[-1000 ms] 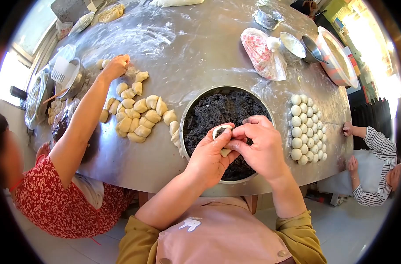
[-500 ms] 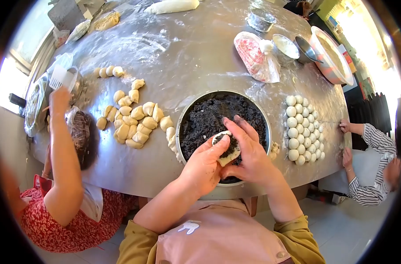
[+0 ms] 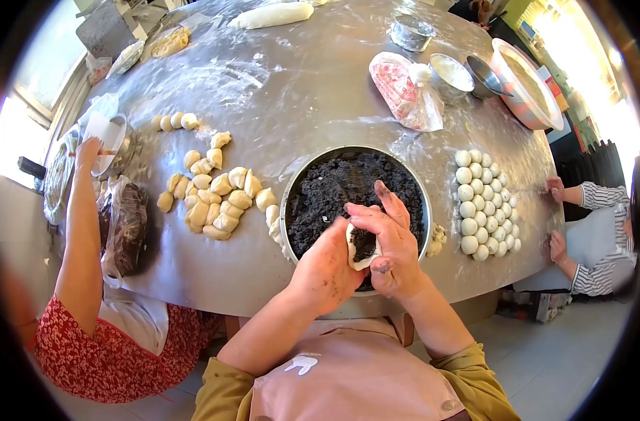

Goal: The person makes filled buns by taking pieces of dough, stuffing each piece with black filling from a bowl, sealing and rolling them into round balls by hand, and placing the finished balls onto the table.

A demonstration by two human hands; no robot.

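Between my two hands is a round dough wrapper (image 3: 353,258) with dark filling (image 3: 365,243) inside its opening. My left hand (image 3: 325,272) cups the wrapper from the left. From the right, the fingers of my right hand (image 3: 392,247) curl around its rim, with dark crumbs stuck to the fingertips. Beneath both hands stands a round metal pan (image 3: 286,210) holding dark, crumbly filling (image 3: 334,184). Pieces of cut dough (image 3: 221,185) lie left of the pan. Rows of smooth white dough balls (image 3: 469,209) sit to its right.
A co-worker's arm (image 3: 77,224) reaches toward a metal bowl (image 3: 127,151) at left, near a plastic-wrapped dark bundle (image 3: 129,228). At right are another person's hands (image 3: 557,245). A red-and-white bag (image 3: 397,88), bowls (image 3: 452,72) and a large basin (image 3: 499,67) stand back right; a dough roll (image 3: 272,15) lies behind.
My hands have turned the wrapper more upright, and my right fingers now curl over its rim. The left co-worker's hand has lowered toward the bowl.
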